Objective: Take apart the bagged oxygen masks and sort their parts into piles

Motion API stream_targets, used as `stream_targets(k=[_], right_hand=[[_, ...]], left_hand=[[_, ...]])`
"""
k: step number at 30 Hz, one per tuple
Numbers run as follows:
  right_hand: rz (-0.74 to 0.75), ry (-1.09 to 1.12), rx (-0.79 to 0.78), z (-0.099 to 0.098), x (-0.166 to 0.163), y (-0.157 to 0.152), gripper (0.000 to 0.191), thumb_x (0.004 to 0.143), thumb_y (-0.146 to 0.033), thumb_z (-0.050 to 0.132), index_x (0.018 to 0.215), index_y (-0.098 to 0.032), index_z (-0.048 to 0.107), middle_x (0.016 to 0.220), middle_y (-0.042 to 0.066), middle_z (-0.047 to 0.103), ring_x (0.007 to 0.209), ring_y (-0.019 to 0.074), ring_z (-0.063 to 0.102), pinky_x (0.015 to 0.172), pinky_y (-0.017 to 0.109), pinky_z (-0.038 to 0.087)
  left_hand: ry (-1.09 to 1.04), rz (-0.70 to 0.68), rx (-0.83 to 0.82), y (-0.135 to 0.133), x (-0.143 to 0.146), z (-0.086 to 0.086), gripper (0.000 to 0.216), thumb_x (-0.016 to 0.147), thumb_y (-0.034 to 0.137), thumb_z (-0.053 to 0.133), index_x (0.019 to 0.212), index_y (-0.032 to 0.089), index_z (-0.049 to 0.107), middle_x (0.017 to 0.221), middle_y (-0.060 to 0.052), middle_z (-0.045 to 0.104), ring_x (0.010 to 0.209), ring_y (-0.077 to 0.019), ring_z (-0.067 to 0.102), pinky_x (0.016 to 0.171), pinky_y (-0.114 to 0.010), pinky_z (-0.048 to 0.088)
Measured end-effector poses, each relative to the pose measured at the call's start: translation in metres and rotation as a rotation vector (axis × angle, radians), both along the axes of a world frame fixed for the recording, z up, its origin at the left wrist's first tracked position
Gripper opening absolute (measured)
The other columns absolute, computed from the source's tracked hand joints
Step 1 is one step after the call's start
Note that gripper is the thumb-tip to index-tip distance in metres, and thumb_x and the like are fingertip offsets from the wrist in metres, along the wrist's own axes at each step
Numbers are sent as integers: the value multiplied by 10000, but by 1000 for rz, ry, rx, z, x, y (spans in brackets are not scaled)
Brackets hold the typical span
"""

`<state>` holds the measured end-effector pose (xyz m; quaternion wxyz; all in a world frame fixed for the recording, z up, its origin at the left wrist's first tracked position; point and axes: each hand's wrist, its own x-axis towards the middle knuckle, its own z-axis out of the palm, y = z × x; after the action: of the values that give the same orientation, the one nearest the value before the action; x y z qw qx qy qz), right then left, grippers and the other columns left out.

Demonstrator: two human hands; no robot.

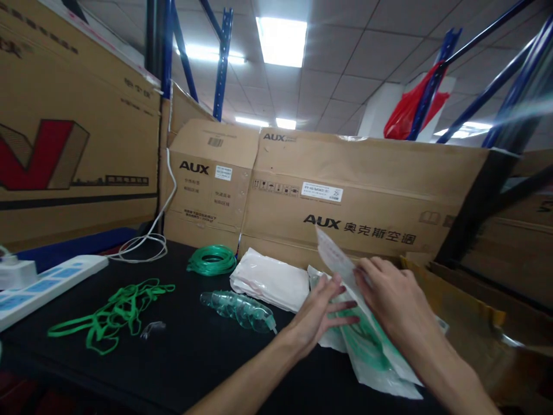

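Observation:
My right hand (389, 297) grips a thin white packaging bag (334, 259) whose top edge sticks up and left above the hand. My left hand (322, 311) has its fingers stretched out, resting on the lower part of that bag (371, 351), where green tubing shows through the plastic. Left of my hands, a stack of clear plastic masks (239, 308) lies on the black table (194, 357), and a pile of white bags (270, 279) lies just behind it. A coil of green tubing (211, 259) sits farther back.
Loose green elastic straps (112, 314) lie at the left, near a white power strip (47, 282) and a white cable (149, 242). Large AUX cardboard boxes (358, 196) wall the table's back; another box (73, 127) stands at left. Open cartons (475, 323) stand at right.

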<state>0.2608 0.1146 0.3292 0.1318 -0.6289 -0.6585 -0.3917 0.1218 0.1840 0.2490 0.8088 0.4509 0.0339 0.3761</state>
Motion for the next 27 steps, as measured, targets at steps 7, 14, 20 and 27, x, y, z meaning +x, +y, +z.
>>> stream_targets(k=[7, 14, 20, 27], right_hand=[[445, 114, 152, -41, -55, 23, 185, 1026, -180, 492, 1074, -212, 668, 1077, 98, 730, 981, 283, 654, 870, 431, 458], [424, 1331, 616, -66, -23, 36, 234, 936, -425, 647, 962, -207, 727, 918, 47, 713, 872, 227, 641, 850, 370, 470], [512, 1763, 159, -98, -11, 52, 348, 764, -504, 820, 818, -164, 770, 692, 4, 643, 616, 148, 542, 570, 264, 449], [581, 2017, -63, -102, -21, 54, 362, 790, -533, 804, 942, -205, 783, 882, 48, 759, 660, 164, 648, 523, 237, 536]], left_hand=[[-63, 246, -36, 33, -25, -3, 460, 837, 448, 747, 1201, 202, 612, 1251, -120, 670, 1025, -255, 681, 796, -381, 618], [-75, 395, 18, 71, -39, -2, 303, 782, 368, 719, 1007, 179, 644, 1156, -93, 676, 1007, -260, 660, 769, -417, 642], [-38, 439, 86, 83, -46, -8, 239, 747, 331, 744, 856, 154, 628, 1022, -85, 696, 979, -258, 679, 783, -393, 634], [20, 452, 143, 89, -51, -5, 285, 774, 383, 723, 897, 129, 688, 988, -97, 736, 1060, -290, 679, 867, -390, 600]])
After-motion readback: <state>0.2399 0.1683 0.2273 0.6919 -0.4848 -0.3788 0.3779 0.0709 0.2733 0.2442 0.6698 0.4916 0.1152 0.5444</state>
